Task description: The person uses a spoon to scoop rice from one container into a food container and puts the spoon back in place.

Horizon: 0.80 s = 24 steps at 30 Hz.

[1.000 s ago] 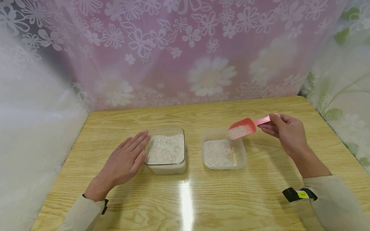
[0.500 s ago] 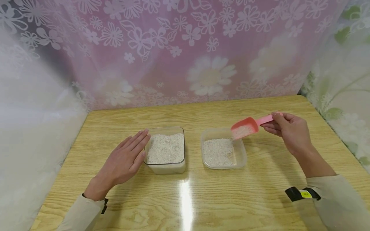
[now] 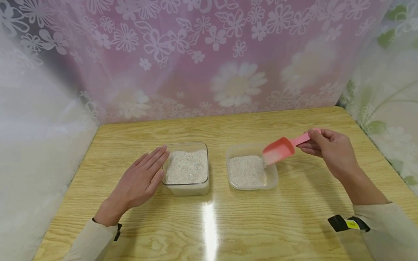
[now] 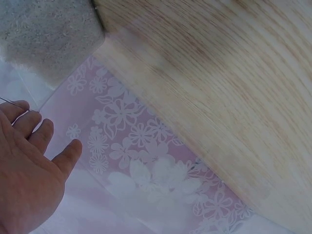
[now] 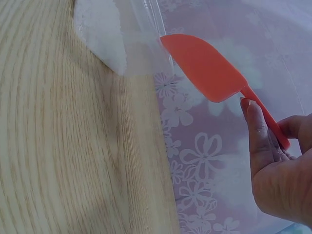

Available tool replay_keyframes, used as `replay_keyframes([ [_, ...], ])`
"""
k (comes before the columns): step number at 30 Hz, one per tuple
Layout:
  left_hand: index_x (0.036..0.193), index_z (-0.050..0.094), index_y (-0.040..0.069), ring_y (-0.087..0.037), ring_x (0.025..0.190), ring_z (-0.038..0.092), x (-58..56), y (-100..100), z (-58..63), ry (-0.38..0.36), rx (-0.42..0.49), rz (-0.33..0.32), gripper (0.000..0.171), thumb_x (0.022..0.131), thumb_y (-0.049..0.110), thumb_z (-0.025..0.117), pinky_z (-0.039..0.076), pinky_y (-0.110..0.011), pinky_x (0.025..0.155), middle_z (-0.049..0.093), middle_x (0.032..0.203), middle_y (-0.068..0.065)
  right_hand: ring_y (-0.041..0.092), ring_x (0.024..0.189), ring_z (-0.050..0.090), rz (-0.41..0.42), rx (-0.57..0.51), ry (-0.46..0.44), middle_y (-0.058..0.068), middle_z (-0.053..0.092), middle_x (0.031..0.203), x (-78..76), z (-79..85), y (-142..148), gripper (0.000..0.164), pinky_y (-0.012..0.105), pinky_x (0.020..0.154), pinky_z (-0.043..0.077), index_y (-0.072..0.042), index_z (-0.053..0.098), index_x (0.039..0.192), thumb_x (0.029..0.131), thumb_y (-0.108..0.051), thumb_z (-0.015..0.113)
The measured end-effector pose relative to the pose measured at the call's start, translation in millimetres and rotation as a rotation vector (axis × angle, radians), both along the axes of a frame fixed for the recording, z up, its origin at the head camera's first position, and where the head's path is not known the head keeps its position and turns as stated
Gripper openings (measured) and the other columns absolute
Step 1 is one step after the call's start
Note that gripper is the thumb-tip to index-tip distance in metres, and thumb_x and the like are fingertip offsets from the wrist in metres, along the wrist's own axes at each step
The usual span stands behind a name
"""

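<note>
My right hand (image 3: 337,152) pinches the handle of a pink scoop (image 3: 283,148) between thumb and fingers. The scoop tilts down over the right rim of a clear plastic container (image 3: 271,179), with some rice (image 3: 272,156) still in its bowl and grains at its lip. A layer of rice (image 3: 247,171) covers much of that container's floor. My left hand (image 3: 138,181) rests with straight fingers against the left side of a square glass container (image 3: 191,190), which is filled with rice (image 3: 187,166). In the right wrist view the scoop (image 5: 207,68) shows its underside.
Both containers stand on a wood-grain table (image 3: 183,232), with a gap between them. A pink flowered curtain (image 3: 183,72) hangs behind the table's back edge. Pale sheets hang at the left and right sides.
My right hand has moved slightly right and tipped the scoop further down. Less rice lies in the scoop, and the pile below it has grown slightly. My left hand stays against the glass container.
</note>
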<state>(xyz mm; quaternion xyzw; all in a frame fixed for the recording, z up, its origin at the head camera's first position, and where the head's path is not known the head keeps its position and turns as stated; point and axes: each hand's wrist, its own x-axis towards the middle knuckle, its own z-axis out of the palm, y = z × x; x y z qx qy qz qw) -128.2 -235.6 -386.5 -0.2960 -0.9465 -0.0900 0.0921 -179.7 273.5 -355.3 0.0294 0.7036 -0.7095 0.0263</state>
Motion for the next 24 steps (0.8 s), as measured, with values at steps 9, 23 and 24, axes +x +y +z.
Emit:
replay_keyframes([
  [9,0.152,0.028,0.01,-0.019,0.143,0.019,0.1,0.7,0.4,0.0,0.001,0.002,0.053,0.104,0.032,0.036,0.017,-0.041,0.114,0.02,0.157,-0.002,0.019,0.079,0.071,0.036,0.026,0.011,0.008,0.071,0.087,7.1,-0.6,0.5,0.028,0.029,0.072,0.056,0.0,0.064,0.104,0.093,-0.026,0.062],
  [23,0.152,0.026,0.01,-0.018,0.143,0.018,0.7,1.1,2.0,-0.001,-0.015,-0.002,0.054,0.104,0.032,0.035,0.016,-0.041,0.114,0.019,0.157,-0.002,0.02,0.076,0.07,0.085,0.039,0.239,0.012,0.071,0.087,25.7,18.1,-13.8,0.022,0.034,0.067,0.055,0.009,0.062,0.104,0.095,-0.01,0.06],
  [24,0.152,0.026,0.011,-0.018,0.143,0.017,0.6,1.2,2.2,0.0,-0.016,-0.002,0.054,0.104,0.032,0.035,0.016,-0.041,0.114,0.019,0.157,-0.002,0.019,0.075,0.07,0.081,0.04,0.271,0.012,0.071,0.086,27.3,19.9,-14.9,0.02,0.033,0.067,0.055,0.01,0.062,0.104,0.095,-0.008,0.059],
])
